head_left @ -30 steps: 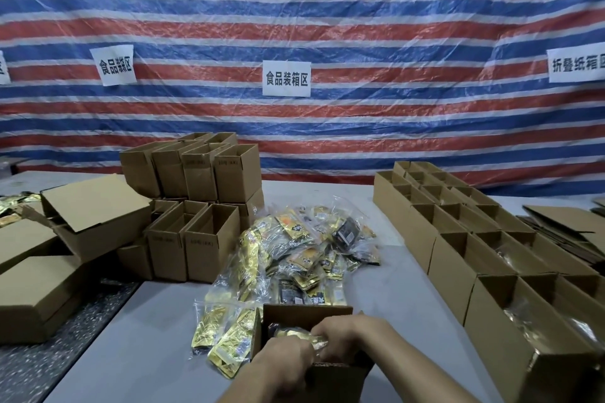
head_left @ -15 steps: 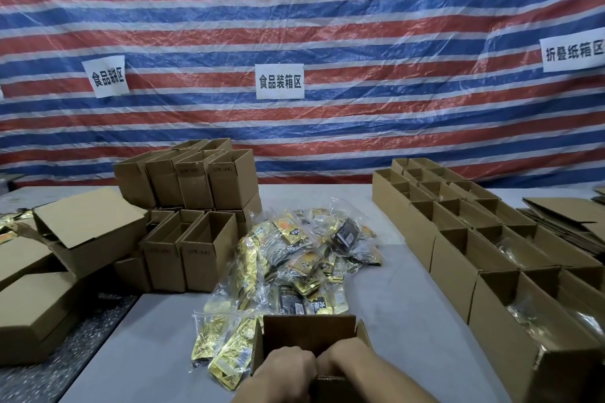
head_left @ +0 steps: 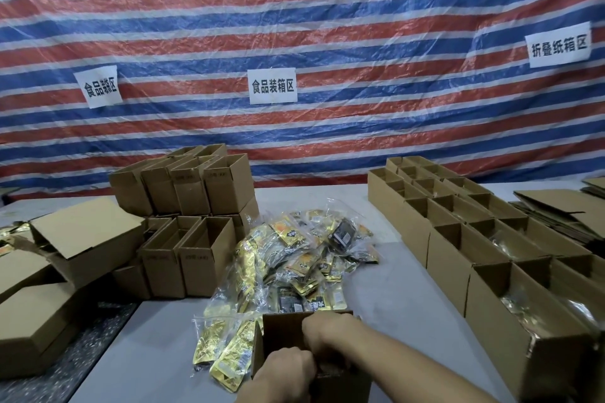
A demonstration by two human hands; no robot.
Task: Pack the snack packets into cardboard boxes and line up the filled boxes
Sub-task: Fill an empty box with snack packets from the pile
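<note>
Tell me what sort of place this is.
Probably a makeshift packing workshop: striped tarpaulin backdrop with paper zone signs, rows of open cardboard boxes, and a heap of snack packets on the table.

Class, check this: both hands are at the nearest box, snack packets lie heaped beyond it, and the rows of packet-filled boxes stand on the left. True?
No: the head view shows the packet-filled boxes standing on the right, not the left. The rest holds.
</note>
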